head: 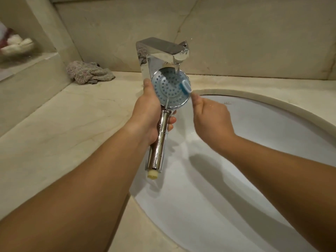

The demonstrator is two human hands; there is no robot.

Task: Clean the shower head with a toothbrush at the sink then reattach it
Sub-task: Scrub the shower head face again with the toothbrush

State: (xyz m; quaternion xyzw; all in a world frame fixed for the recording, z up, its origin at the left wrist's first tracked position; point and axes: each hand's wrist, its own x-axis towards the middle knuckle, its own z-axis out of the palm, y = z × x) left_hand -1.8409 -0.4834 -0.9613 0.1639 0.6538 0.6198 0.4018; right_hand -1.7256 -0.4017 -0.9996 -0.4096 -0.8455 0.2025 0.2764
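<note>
Our left hand (148, 113) grips the shower head (170, 88) by its handle, face under the tap (163, 51) water; our right hand (211, 117) pinches the toothbrush (185, 86) at the face's edge. We should scrub every nozzle with light strokes.

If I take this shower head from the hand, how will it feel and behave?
The shower head probably feels slippery: its chrome handle is wet under the running tap. It looks rigid, and likely top-heavy, since the round face is wider than the handle held by the left hand.

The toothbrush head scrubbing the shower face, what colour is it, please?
Blue and white toothbrush head, shown in the head view.
</note>
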